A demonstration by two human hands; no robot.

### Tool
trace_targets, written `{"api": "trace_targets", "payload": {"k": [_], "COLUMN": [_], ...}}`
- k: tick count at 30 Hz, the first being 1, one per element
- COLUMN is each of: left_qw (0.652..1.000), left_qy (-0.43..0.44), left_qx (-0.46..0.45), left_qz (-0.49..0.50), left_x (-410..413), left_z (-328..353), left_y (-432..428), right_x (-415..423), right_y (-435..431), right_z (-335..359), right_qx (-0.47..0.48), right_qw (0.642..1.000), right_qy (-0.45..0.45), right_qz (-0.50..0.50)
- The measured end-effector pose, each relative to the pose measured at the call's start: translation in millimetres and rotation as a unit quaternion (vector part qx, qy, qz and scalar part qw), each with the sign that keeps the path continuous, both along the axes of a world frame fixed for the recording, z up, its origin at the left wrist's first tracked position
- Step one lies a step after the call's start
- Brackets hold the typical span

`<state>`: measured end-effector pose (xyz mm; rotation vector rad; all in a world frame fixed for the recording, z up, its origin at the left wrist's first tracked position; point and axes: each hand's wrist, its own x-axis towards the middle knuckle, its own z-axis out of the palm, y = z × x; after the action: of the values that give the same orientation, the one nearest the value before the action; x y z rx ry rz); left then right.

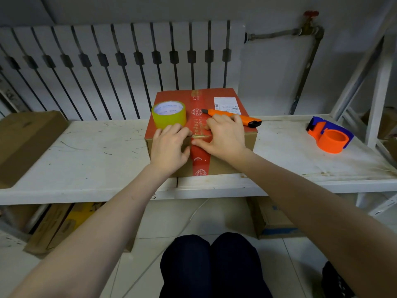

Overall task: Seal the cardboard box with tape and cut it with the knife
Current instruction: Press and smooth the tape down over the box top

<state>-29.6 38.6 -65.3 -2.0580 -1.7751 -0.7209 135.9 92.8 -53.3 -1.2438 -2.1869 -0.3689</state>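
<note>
one cardboard box [234, 147] sits at the front middle of the white tabletop [90, 155], its red top crossed by a band of red printed tape [199, 155] that runs down the near face. on the lid stand one roll of yellowish tape [169, 114] at the left and one orange knife [231, 116] lying across the right side. two hands work at the near top edge: the left hand [169, 148] lies flat with fingers spread over the corner, just in front of the roll; the right hand [225, 137] presses spread fingertips on the tape band, its knuckles hiding part of the knife. neither grips anything. one orange and blue tape dispenser [329, 135] rests well apart at the right; another brown carton [25, 143] lies at the left edge.
</note>
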Motion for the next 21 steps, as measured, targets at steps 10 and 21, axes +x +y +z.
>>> {"api": "trace_targets", "payload": {"k": [10,21], "left_qw": [1.0,0.999], "left_qy": [0.018,0.043], "left_qx": [-0.008,-0.019], "left_qz": [0.018,0.01], "left_x": [8.6,8.6], "left_z": [9.7,7.4], "left_y": [9.4,2.9], "right_x": [14.9,23.7], "right_y": [4.5,4.9], "right_z": [-7.1,8.4], "right_qx": [0.027,-0.05], "right_qw": [0.997,0.992], "right_qy": [-0.053,-0.088], "right_qz": [0.051,0.071]}}
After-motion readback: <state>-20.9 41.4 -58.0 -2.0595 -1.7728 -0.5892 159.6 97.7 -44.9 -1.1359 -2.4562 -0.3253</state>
